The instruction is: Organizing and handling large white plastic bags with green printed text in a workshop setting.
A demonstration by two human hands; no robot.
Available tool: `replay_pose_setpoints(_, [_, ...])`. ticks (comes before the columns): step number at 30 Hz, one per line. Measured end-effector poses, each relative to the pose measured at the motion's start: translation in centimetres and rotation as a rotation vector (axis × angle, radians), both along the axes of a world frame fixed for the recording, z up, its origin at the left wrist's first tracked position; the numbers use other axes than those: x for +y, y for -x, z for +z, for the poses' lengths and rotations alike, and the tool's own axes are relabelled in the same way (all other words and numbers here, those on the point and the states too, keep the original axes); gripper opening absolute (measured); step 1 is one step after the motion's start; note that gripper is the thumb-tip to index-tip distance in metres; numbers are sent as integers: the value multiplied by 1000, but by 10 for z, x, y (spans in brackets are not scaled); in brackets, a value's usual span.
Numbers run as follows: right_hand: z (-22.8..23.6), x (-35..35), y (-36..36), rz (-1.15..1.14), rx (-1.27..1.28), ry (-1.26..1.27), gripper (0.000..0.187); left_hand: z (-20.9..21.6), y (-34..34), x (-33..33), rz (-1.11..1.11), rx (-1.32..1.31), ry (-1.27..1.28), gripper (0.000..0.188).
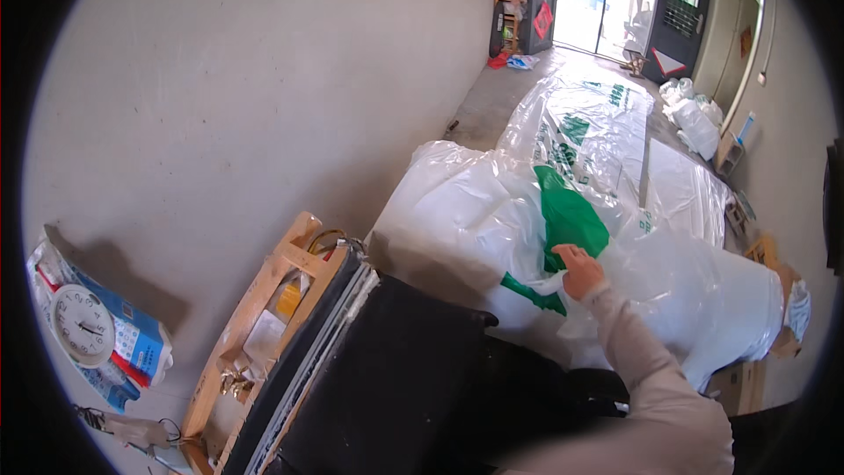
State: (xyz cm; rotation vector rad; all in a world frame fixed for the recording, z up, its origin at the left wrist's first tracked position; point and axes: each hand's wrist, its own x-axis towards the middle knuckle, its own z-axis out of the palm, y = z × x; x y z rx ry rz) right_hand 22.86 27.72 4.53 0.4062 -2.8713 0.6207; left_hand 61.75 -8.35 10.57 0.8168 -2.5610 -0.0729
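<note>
Right hand (pixel 580 273) seen at the middle of the scene, its sleeved forearm (pixel 637 339) running in from the near right. Fingers point left and lie bent at the white plastic sheeting (pixel 457 202), beside a fold of it; whether they pinch the film cannot be told. Left hand out of view, state cannot be told.

The sheeting is bulky and creased, heaped from left of the hand across to the right. A broad green patch (pixel 571 211) shows just beyond the fingers, and a narrow green strip (pixel 534 295) lies just left of the hand (both look like part of the plastic, though this is uncertain). Farther off, a glossy clear sheet (pixel 607 136) with green printing stretches toward the bright doorway (pixel 602 0).

Near side: a black cover (pixel 387 378) in front of the plastic. To its left, a wooden frame (pixel 244 325) with a yellow item (pixel 288 299) inside. At far left, a round white clock (pixel 83 325) rests against a blue printed sheet (pixel 145 343) beside the pale wall (pixel 264 105). Far right: white bags (pixel 694 127) piled near a dark door (pixel 681 13).
</note>
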Motion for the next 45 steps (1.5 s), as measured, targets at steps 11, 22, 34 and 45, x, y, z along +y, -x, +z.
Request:
replay_pose_setpoints(11, [-54,-21,75,231,-110,431,46,-4,5,13,14,10,9,29])
replay_pose_setpoints(22, [20,-152,-93,351,-22,507,17,-8,228,108,-507,364,-2159,45])
replay_pose_setpoints(34, [-38,91,16,-78,62,162,38,-37,255,17,21,1113,-1953,26])
replay_pose_setpoints(45, [-1,3,-115,138,-173,783,28,-43,151,-50,284,1342,-1522,22])
